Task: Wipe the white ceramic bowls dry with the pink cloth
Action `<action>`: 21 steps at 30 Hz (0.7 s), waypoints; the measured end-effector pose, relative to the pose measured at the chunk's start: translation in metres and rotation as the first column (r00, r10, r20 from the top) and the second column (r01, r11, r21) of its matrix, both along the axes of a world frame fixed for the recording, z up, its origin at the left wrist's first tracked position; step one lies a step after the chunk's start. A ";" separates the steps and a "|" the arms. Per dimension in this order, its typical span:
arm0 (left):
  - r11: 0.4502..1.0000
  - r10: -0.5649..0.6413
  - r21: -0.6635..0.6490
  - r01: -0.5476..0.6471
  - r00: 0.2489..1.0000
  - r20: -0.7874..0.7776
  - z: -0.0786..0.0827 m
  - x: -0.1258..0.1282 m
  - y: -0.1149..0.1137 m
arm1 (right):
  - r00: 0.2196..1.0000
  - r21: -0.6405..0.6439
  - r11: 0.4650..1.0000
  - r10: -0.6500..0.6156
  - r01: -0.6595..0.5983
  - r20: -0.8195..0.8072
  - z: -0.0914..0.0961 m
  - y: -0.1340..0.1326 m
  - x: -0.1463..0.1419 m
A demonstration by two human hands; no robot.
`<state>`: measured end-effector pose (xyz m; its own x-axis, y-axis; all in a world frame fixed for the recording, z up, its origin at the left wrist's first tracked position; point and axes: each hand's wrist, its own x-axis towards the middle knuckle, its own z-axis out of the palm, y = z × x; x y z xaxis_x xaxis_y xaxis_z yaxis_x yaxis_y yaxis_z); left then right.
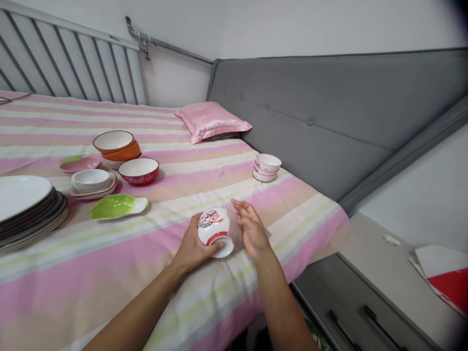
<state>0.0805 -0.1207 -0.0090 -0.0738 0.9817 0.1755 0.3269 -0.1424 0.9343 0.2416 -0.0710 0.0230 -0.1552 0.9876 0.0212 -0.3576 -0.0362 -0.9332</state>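
Observation:
My left hand (195,249) grips a white bowl (215,225) tilted on its side, with a red band near its foot and red and black drawing on its wall. Its thumb lies at the foot ring. My right hand (255,234) is at the bowl's right side, fingers fairly straight and slightly bent. Between it and the bowl is a thin pale pink sheet (237,231), cloth or tissue, which the hand presses to the bowl. A corner of the sheet shows beyond the right wrist. The bowl's mouth is hidden.
On the striped bed stand stacked small bowls (267,167), a red bowl (139,171), orange bowls (117,148), small white dishes (91,180), a green leaf-shaped dish (117,206) and a plate stack (31,214). A pink pillow (214,121) lies by the grey headboard (329,102). A drawer cabinet (340,297) stands right.

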 end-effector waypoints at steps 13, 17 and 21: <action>0.998 -0.042 -0.032 0.045 0.994 0.097 0.001 -0.001 0.000 | 0.920 0.064 0.950 0.278 -0.306 0.276 -0.003 0.002 0.033; 0.998 -0.064 -0.023 0.066 0.994 0.092 0.002 -0.001 -0.001 | 0.863 0.109 0.920 0.305 -0.376 0.403 -0.002 0.002 0.041; 0.995 -0.097 0.011 0.097 0.993 0.070 0.002 -0.002 -0.001 | 0.803 0.126 0.891 0.322 -0.436 0.502 0.000 0.001 0.043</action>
<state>0.0783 -0.1215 -0.0066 0.0091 0.9834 0.1811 0.2445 -0.1778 0.9532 0.2848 -0.0703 0.0228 -0.5636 0.8235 0.0643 0.1085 0.1510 -0.9826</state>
